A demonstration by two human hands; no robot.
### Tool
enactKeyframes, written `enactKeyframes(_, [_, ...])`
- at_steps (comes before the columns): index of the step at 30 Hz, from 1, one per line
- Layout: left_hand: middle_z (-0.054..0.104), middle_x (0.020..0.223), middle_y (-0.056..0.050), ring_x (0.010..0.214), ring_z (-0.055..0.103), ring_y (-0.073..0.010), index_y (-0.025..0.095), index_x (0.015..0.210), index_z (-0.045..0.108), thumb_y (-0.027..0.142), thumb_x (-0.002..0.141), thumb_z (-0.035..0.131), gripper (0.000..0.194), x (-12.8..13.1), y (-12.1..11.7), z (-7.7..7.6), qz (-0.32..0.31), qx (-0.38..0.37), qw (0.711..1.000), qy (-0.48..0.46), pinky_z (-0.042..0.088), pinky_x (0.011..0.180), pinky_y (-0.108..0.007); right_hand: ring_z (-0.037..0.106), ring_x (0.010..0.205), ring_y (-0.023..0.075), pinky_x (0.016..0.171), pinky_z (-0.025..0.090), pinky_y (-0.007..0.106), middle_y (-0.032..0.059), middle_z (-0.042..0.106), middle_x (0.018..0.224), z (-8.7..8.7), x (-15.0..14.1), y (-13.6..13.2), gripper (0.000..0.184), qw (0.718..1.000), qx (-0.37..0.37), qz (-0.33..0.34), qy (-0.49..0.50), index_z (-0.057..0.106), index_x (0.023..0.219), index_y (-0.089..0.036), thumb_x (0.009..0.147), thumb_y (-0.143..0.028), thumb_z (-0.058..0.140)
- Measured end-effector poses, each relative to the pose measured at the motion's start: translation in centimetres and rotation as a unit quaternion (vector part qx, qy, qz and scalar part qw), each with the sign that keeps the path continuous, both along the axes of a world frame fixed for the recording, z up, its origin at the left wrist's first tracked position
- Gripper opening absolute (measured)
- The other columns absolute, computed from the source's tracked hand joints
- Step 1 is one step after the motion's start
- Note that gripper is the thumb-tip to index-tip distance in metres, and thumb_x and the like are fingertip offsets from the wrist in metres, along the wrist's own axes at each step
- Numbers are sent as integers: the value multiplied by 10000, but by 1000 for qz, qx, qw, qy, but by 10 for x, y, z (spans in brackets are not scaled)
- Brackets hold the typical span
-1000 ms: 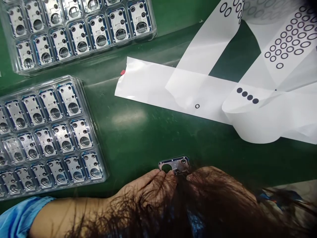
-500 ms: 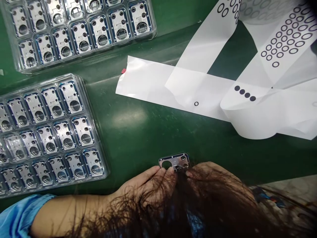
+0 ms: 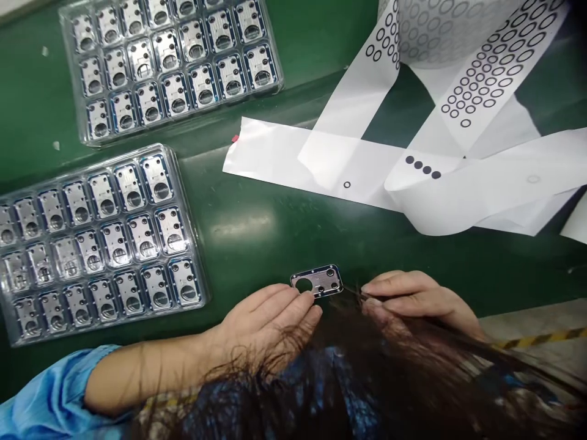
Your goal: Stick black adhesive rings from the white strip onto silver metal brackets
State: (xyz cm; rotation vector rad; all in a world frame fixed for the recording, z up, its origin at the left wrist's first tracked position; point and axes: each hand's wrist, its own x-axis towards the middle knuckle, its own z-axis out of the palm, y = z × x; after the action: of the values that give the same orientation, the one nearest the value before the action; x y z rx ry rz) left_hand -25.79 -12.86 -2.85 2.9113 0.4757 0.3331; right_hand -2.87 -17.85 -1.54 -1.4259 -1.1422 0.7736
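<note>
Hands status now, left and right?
Left hand: fingers extended, tips at the blue-edged metal plate; grip unclear.
Right hand: fingers together, apart from the plate; holding nothing visible.

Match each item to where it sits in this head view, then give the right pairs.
Items:
1. left hand
2. right hand
3. lower clear blister tray
4. white ring-printed strip

Places:
A. beyond the blue-edged metal plate, across the green mat
B. right of the plate, apart from it
C. touching the plate's near edge
D. left of the hands, holding rows of plates

Pairs: 1-C, 2-B, 3-D, 4-A
</note>
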Motion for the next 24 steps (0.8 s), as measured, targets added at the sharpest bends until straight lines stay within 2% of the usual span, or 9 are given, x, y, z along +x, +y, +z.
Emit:
enactKeyframes(2, [679,1268,-30,1142,626,-166,175,1276,611,264,963,594,325,4,4,3,36,2,999,-13,494,1083,-352,655,798,138,752,546,276,30,683,806,-2,-1,0,217,998,5,-22,52,637,770,-255,966,-348,650])
enactKeyframes(6, [679,1253,-111,1126,635,-217,55,1252,594,301,984,569,365,16,10,9,85,43,995,5,536,993,-340,666,779,133,725,549,263,13,680,798,-7,-2,-2,151,995,35,-31,85,667,770,-259,917,-250,700])
enactKeyframes(10, [651,1301,-184,1134,647,-255,-11,1294,549,192,963,553,389,23,7,15,57,112,989,84,530,972,-356,673,786,136,701,547,258,-3,686,827,-10,-2,-2,216,993,52,-27,99,668,791,-241,790,-26,669])
enactKeyframes(13, [625,1317,-256,1153,653,-295,-87,1309,513,84,940,440,413,27,2,23,18,145,977,155,535,956,-381,669,784,139,663,543,259,-7,685,839,-12,-1,-3,252,992,76,-32,95,652,800,-226,749,21,656])
enactKeyframes(15, [634,1294,-275,1141,664,-304,-101,1292,524,29,922,386,415,30,-1,28,16,127,978,163,547,928,-392,662,776,136,630,538,256,-12,678,841,-13,-1,-4,262,991,90,-34,95,639,805,-221,747,34,654])
enactKeyframes(20, [656,1247,-288,1067,699,-318,-60,1274,556,-14,923,352,409,34,5,26,67,16,994,88,575,856,-433,656,759,153,564,551,254,-4,679,832,-13,-2,-4,261,982,112,-70,134,651,820,-235,746,15,648])
enactKeyframes(22, [679,1222,-266,1001,721,-299,-17,1265,577,13,956,322,402,32,13,24,87,-25,994,61,592,816,-434,641,704,163,474,534,245,11,677,818,-13,-3,-4,214,972,122,-101,175,672,816,-243,769,-35,668])
enactKeyframes(24, [738,1118,-198,922,735,-248,35,1222,619,100,1015,312,376,29,21,26,106,-84,990,27,608,800,-389,620,655,162,415,513,233,22,675,806,-13,-4,-2,162,960,131,-131,208,683,805,-244,787,-85,706])
